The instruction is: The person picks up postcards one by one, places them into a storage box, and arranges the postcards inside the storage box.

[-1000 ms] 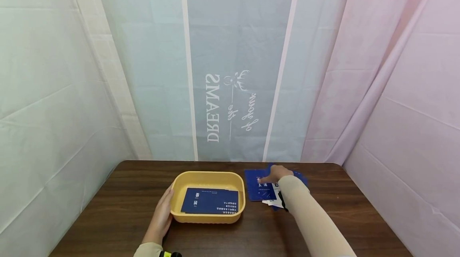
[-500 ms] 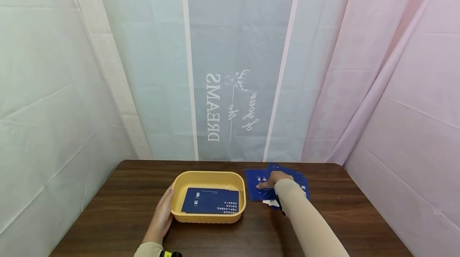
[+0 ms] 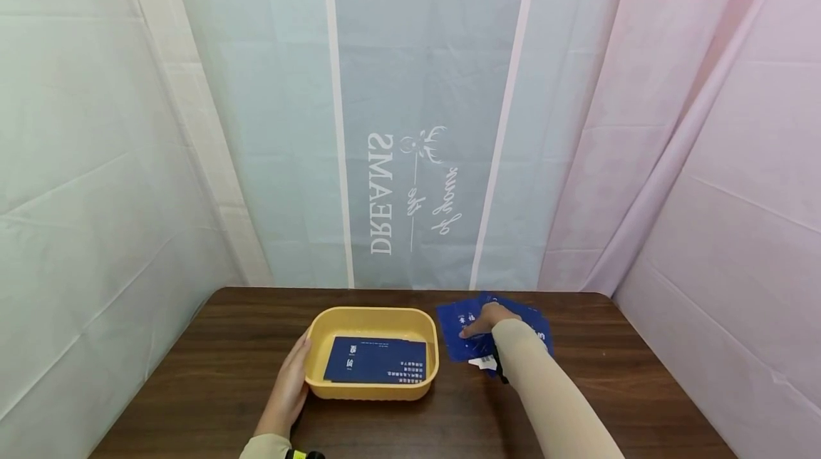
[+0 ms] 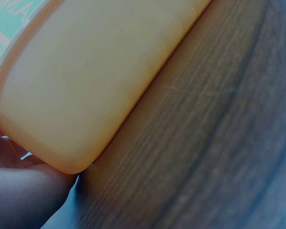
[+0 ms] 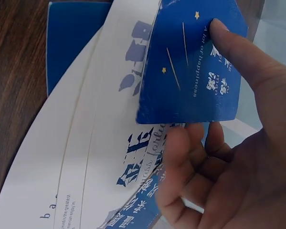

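Note:
On the left, my left hand [image 3: 291,384] rests along the outer end wall of a yellow plastic tray [image 3: 372,392], its fingers fairly straight. In the left wrist view, part of that hand [image 4: 26,191] touches the tray's rounded corner. Inside the tray lie dark blue printed cards [image 3: 375,359]. My right hand [image 3: 494,318] pinches a blue card [image 5: 195,62] with gold stars and white lettering. Its thumb lies on top of the card, with the other fingers below the edge. Under it are white printed cards [image 5: 71,124] and another blue card [image 5: 76,43].
More blue cards [image 3: 532,316] lie spread beside and partly beneath the right hand. The dark wood-grain table [image 3: 256,331] carries everything. Its far edge meets a hanging pale blue curtain [image 3: 423,88], with white cloth on both sides.
My right hand has shifted slightly left and down from a second ago. The blue card at its thumb has tilted and moved a little. My left hand and the tray stay put.

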`<state>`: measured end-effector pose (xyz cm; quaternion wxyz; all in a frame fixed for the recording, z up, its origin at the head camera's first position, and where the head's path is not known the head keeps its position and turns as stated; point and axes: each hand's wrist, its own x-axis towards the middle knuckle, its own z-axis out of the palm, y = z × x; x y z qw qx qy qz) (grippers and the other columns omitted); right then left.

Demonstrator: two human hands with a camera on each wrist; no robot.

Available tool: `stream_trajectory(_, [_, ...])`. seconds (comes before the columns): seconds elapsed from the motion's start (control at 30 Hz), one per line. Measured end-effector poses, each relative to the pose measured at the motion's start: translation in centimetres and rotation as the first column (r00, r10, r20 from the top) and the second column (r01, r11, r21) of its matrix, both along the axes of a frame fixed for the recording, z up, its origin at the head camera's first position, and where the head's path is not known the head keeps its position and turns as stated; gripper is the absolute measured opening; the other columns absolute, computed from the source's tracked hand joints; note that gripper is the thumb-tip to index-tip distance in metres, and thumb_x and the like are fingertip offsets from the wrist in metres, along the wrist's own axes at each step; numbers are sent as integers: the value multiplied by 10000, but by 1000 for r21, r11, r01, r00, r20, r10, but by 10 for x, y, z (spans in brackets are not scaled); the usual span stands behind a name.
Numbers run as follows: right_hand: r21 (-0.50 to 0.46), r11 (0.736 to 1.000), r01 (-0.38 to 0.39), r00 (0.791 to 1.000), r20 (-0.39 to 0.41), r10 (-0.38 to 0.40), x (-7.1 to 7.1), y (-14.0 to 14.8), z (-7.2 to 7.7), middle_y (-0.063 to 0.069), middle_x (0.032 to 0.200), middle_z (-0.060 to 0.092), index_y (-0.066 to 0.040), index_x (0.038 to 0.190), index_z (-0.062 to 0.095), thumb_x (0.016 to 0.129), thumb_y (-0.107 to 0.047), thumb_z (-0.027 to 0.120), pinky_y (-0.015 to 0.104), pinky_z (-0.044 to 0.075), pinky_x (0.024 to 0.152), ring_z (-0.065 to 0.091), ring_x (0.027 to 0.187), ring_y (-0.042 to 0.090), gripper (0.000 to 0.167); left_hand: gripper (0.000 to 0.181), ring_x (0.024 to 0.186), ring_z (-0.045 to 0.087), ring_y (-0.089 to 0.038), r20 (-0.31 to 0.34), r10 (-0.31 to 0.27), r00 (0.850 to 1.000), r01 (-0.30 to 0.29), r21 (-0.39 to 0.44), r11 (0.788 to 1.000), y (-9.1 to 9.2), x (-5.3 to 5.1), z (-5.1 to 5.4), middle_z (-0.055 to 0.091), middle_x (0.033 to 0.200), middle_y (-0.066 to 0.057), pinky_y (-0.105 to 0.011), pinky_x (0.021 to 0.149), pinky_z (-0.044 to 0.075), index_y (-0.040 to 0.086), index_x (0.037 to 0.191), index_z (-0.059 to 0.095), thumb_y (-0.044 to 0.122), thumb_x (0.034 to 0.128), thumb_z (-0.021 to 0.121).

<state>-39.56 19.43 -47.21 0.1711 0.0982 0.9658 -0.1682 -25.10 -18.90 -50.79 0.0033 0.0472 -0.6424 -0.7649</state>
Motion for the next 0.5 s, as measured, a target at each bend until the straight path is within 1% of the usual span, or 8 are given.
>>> stream_trajectory(0.1, [-5, 1000, -22, 1000, -16, 21, -3, 2, -2, 321, 1336, 520, 109, 1433, 433, 689, -554, 878, 622, 416, 1016, 522, 1201, 452, 1091, 603, 1503, 66, -376, -1, 0, 1000, 0, -2, 1000, 0, 0, -1, 28, 1658, -198, -549, 1193, 105, 31, 1605, 66, 347, 1120, 237])
stream_trajectory(0.17, [-15, 999, -40, 999, -33, 39, -2, 2, -1, 334, 1368, 481, 136, 1460, 359, 711, -518, 878, 621, 412, 1022, 498, 1231, 467, 1121, 597, 1504, 66, -372, -2, 0, 1000, 0, 0, 1000, 0, 0, -1, 30, 1659, -195, -545, 1194, 105, 32, 1605, 70, 339, 1121, 233])
stream_trajectory(0.23, [-39, 998, -47, 998, -48, 45, -1, 2, 0, 346, 1341, 486, 152, 1474, 291, 731, -467, 880, 616, 419, 1019, 497, 1233, 479, 1133, 593, 1504, 67, -372, -6, 1, 1000, -1, 0, 1000, 0, 0, -1, 33, 1659, -195, -544, 1195, 102, 28, 1604, 73, 334, 1121, 230])
stream_trajectory(0.33, [-85, 995, -44, 997, -73, 38, 3, 1, 5, 364, 1274, 509, 174, 1465, 228, 751, -376, 885, 595, 436, 1012, 514, 1212, 487, 1115, 595, 1503, 76, -375, -6, 2, 1000, -2, 0, 1000, 0, 0, -1, 41, 1658, -198, -546, 1193, 106, 29, 1605, 80, 340, 1121, 233])
stream_trajectory(0.4, [-110, 993, -37, 996, -89, 27, 6, 0, 9, 371, 1235, 524, 190, 1438, 230, 756, -326, 887, 582, 445, 1006, 531, 1188, 485, 1078, 604, 1501, 81, -381, -6, 3, 1000, -3, -3, 1000, 0, 0, -1, 45, 1656, -204, -552, 1191, 111, 29, 1605, 82, 353, 1119, 238])
stream_trajectory(0.5, [-126, 991, -38, 994, -107, 25, 9, -3, 13, 381, 1223, 524, 208, 1402, 247, 769, -274, 877, 568, 447, 1009, 534, 1181, 484, 1015, 598, 1501, 89, -375, -3, 6, 1000, -6, -2, 1000, 0, 1, -1, 53, 1657, -199, -547, 1192, 116, 37, 1607, 93, 349, 1119, 242])
